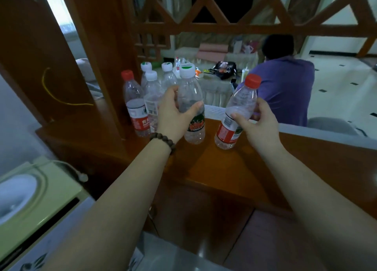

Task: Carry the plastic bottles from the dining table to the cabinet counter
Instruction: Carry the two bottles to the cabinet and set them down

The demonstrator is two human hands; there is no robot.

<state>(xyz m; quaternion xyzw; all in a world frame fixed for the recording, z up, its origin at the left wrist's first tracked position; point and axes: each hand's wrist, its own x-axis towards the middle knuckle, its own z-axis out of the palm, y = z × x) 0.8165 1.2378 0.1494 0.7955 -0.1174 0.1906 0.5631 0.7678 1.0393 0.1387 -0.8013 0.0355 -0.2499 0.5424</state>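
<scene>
- The left hand (173, 111) wraps a white-capped bottle (191, 105) at mid-body, thumb across the front and fingers curled round the far side, pressing the plastic.
- That bottle stands upright on the wooden counter (214, 168), its base on the surface, its label green and red.
- A bead bracelet (163, 141) sits on the left wrist.
- The right hand (257, 119) grips a red-capped bottle (236, 111), thumb over the front near the label top, fingers closed behind it.
- This bottle tilts, cap toward 1 o'clock, its base at or just above the counter; I cannot tell whether it touches.
- The two held bottles are near each other but apart, the red-capped one at 3 o'clock from the white-capped one.
- At 9 o'clock from the left hand stands another red-capped bottle (135, 105), upright on the counter with a red label.
- Behind and between, at 10 to 11 o'clock, stand three more white-capped bottles (152, 93), close together; the left hand hides their lower parts.
- All appear empty or nearly so.
- A wooden lattice screen (224, 9) rises above the counter's far side.
- Beyond it, at 1 o'clock, a person in a purple shirt (285, 87) sits with back turned, beside a covered table (216, 83) strewn with small items.
- At 8 o'clock, low left, is a pale green appliance (30, 199).
</scene>
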